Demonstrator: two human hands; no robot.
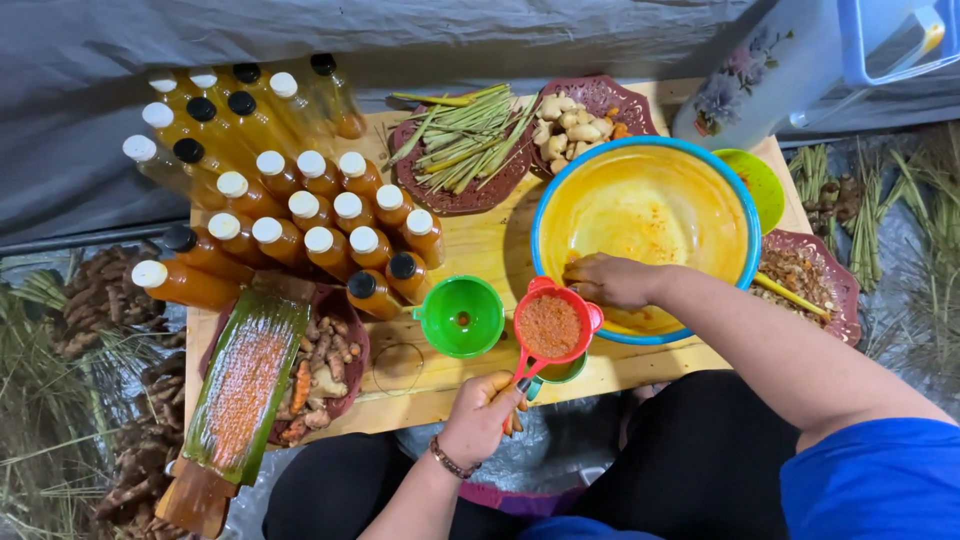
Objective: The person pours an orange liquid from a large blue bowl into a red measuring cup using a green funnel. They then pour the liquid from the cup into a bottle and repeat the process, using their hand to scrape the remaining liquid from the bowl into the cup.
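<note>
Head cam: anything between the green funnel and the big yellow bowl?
Yes: the red strainer, full of orange pulp, sits between the green funnel and the yellow bowl. The left hand holds its handle.

Two hands at a low wooden table (480, 245) crowded with roots, bottles and bowls

The left hand (482, 415) grips the handle of a red strainer (551, 325) filled with orange pulp, held beside a green funnel (461, 316). The right hand (612, 281) rests inside the rim of a large yellow bowl with a blue edge (646, 205). Capped bottles of orange liquid (290, 215) lie grouped at the far left corner. A green grater coated in pulp (245, 385) leans over a dark red plate of roots (330, 375). Another plate holds lemongrass stalks (462, 140).
</note>
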